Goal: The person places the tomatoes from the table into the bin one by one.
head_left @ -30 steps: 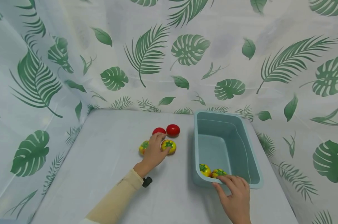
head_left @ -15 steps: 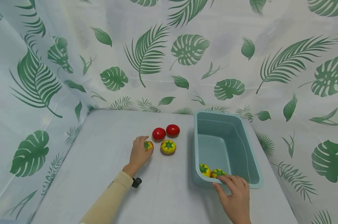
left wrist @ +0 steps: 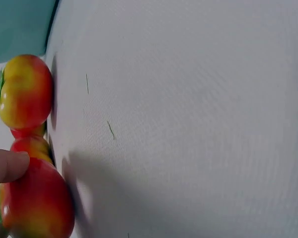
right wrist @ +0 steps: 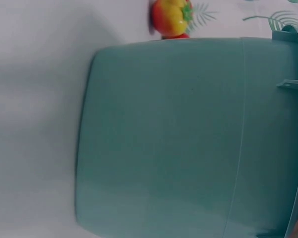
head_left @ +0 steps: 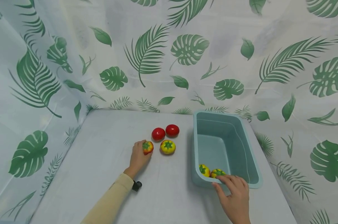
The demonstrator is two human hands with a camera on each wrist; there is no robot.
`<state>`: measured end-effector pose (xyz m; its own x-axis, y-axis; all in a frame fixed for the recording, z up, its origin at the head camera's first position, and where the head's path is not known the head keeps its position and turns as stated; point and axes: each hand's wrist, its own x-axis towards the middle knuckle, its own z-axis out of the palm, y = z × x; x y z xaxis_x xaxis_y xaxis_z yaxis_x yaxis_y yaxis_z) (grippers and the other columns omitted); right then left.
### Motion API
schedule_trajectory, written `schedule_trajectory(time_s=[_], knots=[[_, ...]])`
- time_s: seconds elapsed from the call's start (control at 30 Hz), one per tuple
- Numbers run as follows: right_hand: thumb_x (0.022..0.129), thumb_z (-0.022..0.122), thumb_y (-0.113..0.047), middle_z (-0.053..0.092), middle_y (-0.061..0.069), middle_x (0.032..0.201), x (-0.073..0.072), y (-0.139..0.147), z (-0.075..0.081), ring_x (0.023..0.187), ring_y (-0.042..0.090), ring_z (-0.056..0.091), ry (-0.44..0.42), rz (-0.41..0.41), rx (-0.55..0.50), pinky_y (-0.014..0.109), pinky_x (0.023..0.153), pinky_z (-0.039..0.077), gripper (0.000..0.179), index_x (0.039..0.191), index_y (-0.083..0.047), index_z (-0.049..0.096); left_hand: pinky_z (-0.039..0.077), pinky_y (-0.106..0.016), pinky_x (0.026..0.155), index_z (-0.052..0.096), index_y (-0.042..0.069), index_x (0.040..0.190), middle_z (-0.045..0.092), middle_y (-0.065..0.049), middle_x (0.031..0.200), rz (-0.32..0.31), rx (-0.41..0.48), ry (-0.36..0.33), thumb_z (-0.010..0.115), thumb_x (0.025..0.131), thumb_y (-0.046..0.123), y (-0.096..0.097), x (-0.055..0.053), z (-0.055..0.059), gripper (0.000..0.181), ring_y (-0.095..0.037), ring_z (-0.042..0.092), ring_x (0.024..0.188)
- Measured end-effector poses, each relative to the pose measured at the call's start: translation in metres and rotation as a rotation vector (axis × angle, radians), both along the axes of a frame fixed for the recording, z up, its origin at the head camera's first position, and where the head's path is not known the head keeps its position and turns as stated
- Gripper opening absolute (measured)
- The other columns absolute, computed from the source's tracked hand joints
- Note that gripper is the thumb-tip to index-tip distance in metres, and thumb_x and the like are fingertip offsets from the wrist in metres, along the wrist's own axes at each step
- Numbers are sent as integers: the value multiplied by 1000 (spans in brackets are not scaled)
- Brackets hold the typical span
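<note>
My left hand [head_left: 139, 158] holds a red-and-yellow tomato [head_left: 148, 147] with a green leafy top, its fingers curled around the left side. A fingertip presses on that tomato's [left wrist: 38, 201] skin in the left wrist view. Right beside it sits a yellower tomato [head_left: 167, 147], leaf side up. Two glossy red, rounded fruits [head_left: 158, 134] lie just behind these. My right hand [head_left: 234, 194] grips the near rim of a blue-green plastic tub [head_left: 196, 140], thumb outside and fingers over the edge. Two yellow tomatoes [head_left: 204, 170] lie in the tub's near end, one partly behind the fingers.
A white cloth [head_left: 107, 133] covers the table. Leaf-print sheeting [head_left: 169, 62] rises at the back and both sides. The tub's tall outer wall [right wrist: 179, 139] fills much of the right wrist view. A black wrist camera [head_left: 136, 186] sits under the left wrist.
My left hand has moved left and slightly nearer, from over the yellower tomato to the leftmost one, which it now holds with more of its top showing. My right hand stays on the rim.
</note>
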<state>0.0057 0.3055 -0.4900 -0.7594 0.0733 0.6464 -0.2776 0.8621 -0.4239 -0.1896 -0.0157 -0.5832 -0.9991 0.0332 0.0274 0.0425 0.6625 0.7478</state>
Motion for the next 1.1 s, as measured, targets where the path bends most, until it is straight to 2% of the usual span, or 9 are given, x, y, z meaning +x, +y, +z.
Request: schedule_trajectory(time_s=[0.27, 0.6, 0.77, 0.93, 1.1], knots=[[62, 88, -10, 68, 7, 89, 0, 0, 2, 88, 27, 56, 0, 3, -3, 34, 94, 29, 33, 91, -6, 74, 46, -45, 100, 43, 8, 136, 43, -14, 129, 21, 3, 21, 76, 84, 18, 2, 1, 3, 62, -29, 48, 115], [62, 87, -10, 68, 7, 88, 1, 0, 3, 87, 27, 57, 4, 7, -4, 33, 94, 29, 32, 91, -5, 74, 48, -44, 97, 41, 10, 133, 40, -11, 126, 43, 56, 30, 76, 80, 16, 3, -2, 22, 64, -28, 45, 114], [61, 88, -9, 68, 7, 88, 1, 0, 3, 86, 26, 57, 14, 9, -4, 34, 93, 30, 33, 92, -5, 74, 48, -44, 94, 42, 13, 132, 42, -8, 126, 38, 86, 73, 77, 78, 22, 8, -6, 39, 65, -25, 44, 113], [62, 87, -10, 67, 7, 88, 1, 0, 3, 86, 27, 57, 6, 10, -10, 35, 93, 30, 32, 91, -5, 74, 50, -44, 94, 45, 15, 131, 47, -4, 124, 5, 118, 115, 77, 79, 28, 15, -8, 61, 63, -23, 47, 112], [63, 87, -10, 67, 6, 87, 1, 0, 2, 85, 26, 57, 5, 11, -8, 35, 92, 30, 31, 91, -4, 74, 50, -44, 93, 46, 14, 131, 49, -4, 124, -39, 148, 156, 77, 78, 26, 25, -7, 82, 62, -23, 48, 110]])
